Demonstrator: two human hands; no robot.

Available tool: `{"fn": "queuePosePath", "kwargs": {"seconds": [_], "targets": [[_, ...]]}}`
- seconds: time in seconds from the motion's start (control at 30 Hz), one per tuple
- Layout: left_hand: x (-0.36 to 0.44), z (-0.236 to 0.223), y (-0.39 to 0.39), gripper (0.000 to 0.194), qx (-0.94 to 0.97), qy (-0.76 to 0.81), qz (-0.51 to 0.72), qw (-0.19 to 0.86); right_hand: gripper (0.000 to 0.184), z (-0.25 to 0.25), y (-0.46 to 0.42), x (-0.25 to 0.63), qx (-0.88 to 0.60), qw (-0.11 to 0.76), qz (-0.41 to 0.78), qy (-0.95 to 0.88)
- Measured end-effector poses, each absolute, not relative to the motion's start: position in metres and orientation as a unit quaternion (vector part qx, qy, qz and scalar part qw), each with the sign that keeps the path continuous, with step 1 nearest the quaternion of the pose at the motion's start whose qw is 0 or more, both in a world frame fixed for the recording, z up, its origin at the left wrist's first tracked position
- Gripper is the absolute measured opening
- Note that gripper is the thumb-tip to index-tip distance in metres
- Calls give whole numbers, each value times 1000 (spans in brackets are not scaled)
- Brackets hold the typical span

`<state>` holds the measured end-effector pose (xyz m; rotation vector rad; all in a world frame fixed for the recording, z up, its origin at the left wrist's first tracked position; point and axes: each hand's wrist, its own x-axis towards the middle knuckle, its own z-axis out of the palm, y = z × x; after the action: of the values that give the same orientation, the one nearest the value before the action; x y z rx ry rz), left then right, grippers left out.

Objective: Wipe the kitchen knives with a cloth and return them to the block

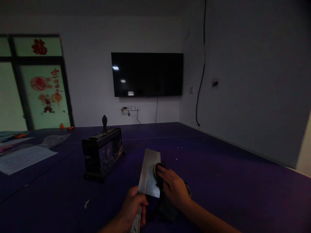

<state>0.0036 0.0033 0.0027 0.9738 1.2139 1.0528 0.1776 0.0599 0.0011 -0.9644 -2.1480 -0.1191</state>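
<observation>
A cleaver [148, 176] with a broad, shiny blade points away from me above the purple tabletop. My left hand [133, 207] is closed around its pale handle, close to the blade's heel. Against the right part of the blade, my right hand [175, 187] presses a round dark pad with a yellow rim [155, 172]; its fingers lie over the pad. Dark cloth-like material [168, 207] hangs below that hand, and I cannot make out what it is. To the left stands a black knife block [102, 153] with one black handle [104, 123] rising from its top.
Printed paper [28, 158] and clear plastic wrapping [53, 141] lie at the far left of the purple table [218, 181]. Small orange items [62, 126] sit near the door. White scraps [86, 203] dot the tabletop. A television [148, 75] hangs on the back wall.
</observation>
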Motion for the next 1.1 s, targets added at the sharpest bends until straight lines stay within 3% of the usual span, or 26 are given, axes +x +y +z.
{"fn": "queuePosePath", "kwargs": {"seconds": [0.4, 0.73, 1.1], "targets": [[4, 5, 3, 20, 415, 508, 461, 598, 51, 2, 56, 177, -362, 388, -33, -847], [-1, -10, 9, 37, 435, 487, 452, 608, 55, -2, 62, 177, -415, 406, -31, -813], [2, -3, 7, 26, 411, 521, 456, 593, 49, 4, 55, 178, -364, 386, -27, -847]]}}
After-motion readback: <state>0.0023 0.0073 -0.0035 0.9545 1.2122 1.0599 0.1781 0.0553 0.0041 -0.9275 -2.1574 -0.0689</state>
